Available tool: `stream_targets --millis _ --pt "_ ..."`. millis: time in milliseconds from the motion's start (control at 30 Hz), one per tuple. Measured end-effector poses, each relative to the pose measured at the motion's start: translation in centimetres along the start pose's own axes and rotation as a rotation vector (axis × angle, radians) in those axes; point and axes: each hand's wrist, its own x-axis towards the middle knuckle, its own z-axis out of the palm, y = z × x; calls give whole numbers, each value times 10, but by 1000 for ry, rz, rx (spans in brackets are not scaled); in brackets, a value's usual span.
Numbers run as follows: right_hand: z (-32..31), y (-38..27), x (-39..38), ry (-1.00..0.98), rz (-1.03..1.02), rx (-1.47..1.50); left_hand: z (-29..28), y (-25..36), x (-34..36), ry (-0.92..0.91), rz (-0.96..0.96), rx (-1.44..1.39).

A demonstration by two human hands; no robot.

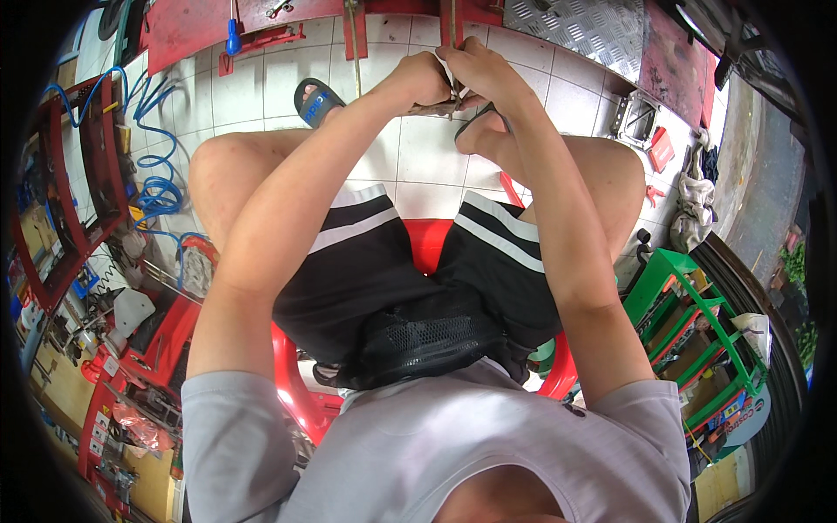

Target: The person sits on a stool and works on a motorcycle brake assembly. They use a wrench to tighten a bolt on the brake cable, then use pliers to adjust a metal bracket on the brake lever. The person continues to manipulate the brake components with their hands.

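Out in front of me, between my feet, both hands meet over a small brownish metal part (432,110). My left hand (424,78) is curled closed around its upper side. From the right, my right hand (479,71) closes on the same part, its fingers bent near a thin metal piece. Most of the part is covered by my fingers, so its exact kind cannot be made out. Just beyond my hands, the edge of a red lift platform (392,7) runs across, with red brackets (451,26) hanging from it.
A blue-handled screwdriver (233,39) and a wrench (279,9) are at the platform's left. A coiled blue hose (159,193) lies leftward. To the right are a metal bracket (635,120), a red box (661,148) and a green rack (667,283). I sit on a red chair (427,244).
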Motion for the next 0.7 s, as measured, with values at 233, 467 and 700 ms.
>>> stream_targets --millis 233,467,700 --pt "1 1 5 -43 24 -23 2 -6 2 -3 32 -113" --pt "4 5 10 48 -47 -201 0 0 2 -16 -29 -89" --pt "5 6 7 48 -73 -111 -6 4 -3 -95 54 -106"
